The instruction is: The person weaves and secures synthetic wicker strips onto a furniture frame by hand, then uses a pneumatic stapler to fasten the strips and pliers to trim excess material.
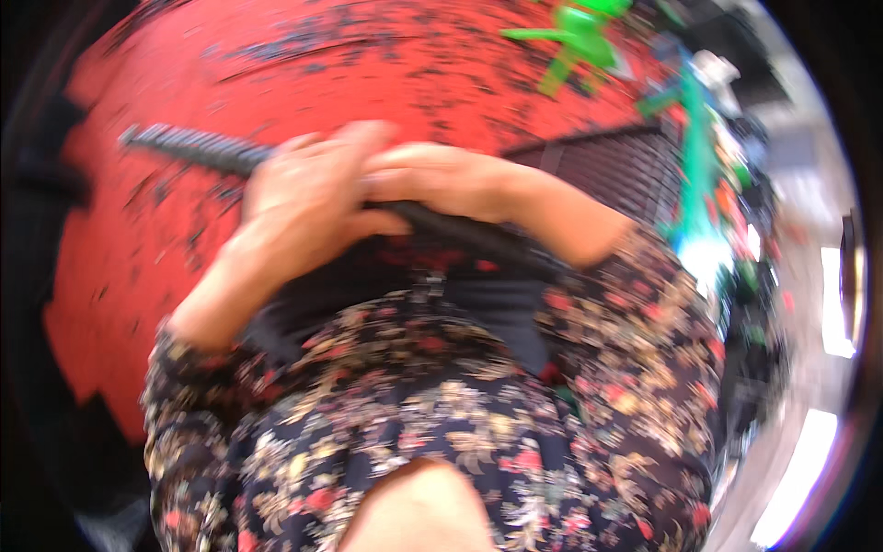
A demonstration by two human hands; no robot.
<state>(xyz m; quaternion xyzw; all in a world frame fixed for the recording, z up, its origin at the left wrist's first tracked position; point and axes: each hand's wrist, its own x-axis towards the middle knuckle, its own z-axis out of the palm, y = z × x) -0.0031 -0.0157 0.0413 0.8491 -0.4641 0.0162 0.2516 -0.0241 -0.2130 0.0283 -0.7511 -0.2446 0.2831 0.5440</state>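
Motion blurs both hands, which meet in front of my body. My left hand point(303, 198) is bent over a grey ribbed rod point(198, 145), and the rod's far end sticks out to the left. Its thumb points right. My right hand point(437, 179) reaches in from the right and comes up against the left one; its fingers are partly covered and smeared. Under the hands runs a black strip or bar point(478, 235); whether it is one piece with the rod, I cannot tell. Dark cloth point(322, 299) lies beneath, over my lap.
Red flooring point(147, 276) strewn with dark scraps spreads ahead and left. A dark slatted crate or mat point(607, 170) lies beyond my right arm. Farther off stand a bright green stool-like thing point(581, 37) and a green frame point(694, 156), with clutter along the right.
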